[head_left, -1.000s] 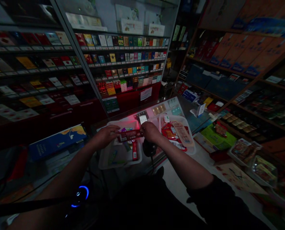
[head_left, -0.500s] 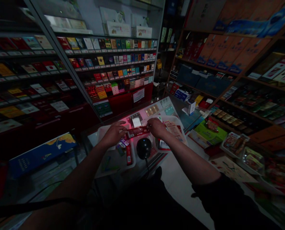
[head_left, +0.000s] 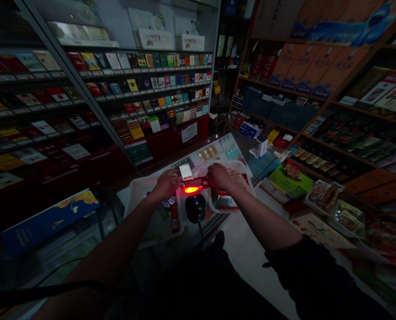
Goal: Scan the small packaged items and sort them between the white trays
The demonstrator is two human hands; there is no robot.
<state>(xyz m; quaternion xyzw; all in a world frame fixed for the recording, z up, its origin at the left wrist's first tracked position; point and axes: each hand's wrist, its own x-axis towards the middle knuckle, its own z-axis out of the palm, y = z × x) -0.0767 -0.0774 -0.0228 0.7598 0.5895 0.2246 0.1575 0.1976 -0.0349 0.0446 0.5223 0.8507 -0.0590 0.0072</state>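
Observation:
A long red packet is stretched between my two hands in front of a black dome-shaped scanner. Fingers of my left hand are closed on its left end, and my right hand grips the right end. Bright red light falls on the packet's lower edge. Below my left hand, a white tray holds small packets, including a red one. Under my right forearm, a second white tray holds larger red and white packages.
A white card lies behind the packet on the counter. At the left is a large blue box. The scanner's cable runs toward me. A green box and food tubs stand at the right, with stocked shelves behind.
The packet is now lit bright red above the scanner, where the glow was fainter before. My left hand has come slightly closer to the scanner. The whole view has shifted a little.

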